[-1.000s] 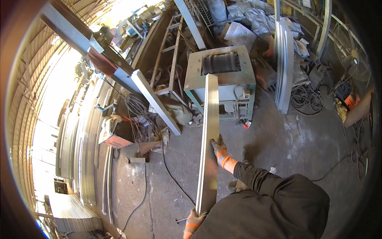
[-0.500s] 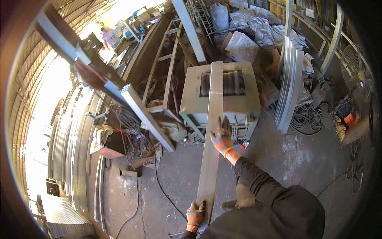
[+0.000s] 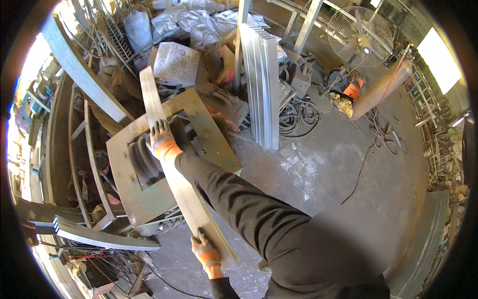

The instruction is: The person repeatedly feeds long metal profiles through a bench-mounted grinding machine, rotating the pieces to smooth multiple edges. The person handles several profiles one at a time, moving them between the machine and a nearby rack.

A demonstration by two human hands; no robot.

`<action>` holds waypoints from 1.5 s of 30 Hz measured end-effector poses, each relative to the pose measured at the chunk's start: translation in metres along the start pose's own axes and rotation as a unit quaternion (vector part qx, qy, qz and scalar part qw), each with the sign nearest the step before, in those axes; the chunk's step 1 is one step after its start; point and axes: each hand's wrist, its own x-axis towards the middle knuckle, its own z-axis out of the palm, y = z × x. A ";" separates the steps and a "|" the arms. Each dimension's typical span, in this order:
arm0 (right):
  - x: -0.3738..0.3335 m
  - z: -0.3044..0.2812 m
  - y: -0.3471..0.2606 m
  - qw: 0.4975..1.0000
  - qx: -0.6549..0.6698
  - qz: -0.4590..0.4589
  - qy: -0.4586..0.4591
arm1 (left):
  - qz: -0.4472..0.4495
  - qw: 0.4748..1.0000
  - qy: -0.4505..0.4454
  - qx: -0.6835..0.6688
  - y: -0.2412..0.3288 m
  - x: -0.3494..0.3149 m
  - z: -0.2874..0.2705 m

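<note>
A long flat metal bar (image 3: 186, 192) slants across the green metal stand (image 3: 211, 134), its far end past the stand's far edge. My left hand (image 3: 204, 252), in a grey and orange glove, grips the bar's edge near its close end, thumb on top. Farther along, my right hand (image 3: 163, 139), gloved alike, rests on the bar with its fingers stretched out over the upper face. Dark ribbed parts (image 3: 144, 162) show in the stand's rectangular opening, partly hidden beneath the bar and hand.
Upright metal profiles (image 3: 259, 84) lean together beyond the stand, beside coiled cables (image 3: 301, 117). A large fan (image 3: 361, 37) and a brown cylinder (image 3: 381, 89) stand far right. A pale beam (image 3: 107, 239) juts in from the left. Silvery sacks (image 3: 199, 25) are heaped behind.
The view has swung right. The bar now slants to the far left instead of standing nearly straight ahead. My right hand has moved farther along it; my left hand stays near the close end.
</note>
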 end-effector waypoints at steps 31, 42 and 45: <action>-0.532 -0.127 -0.122 0.990 0.068 0.002 -0.127 | -0.023 0.996 -0.079 -0.013 -0.271 -0.446 -0.166; -0.603 -0.205 -0.122 0.841 0.384 0.265 -0.275 | -0.044 0.972 0.033 0.230 -0.266 -0.506 -0.201; -0.569 -0.168 -0.110 0.798 0.514 0.265 -0.171 | -0.011 0.980 -0.035 0.193 -0.224 -0.471 -0.206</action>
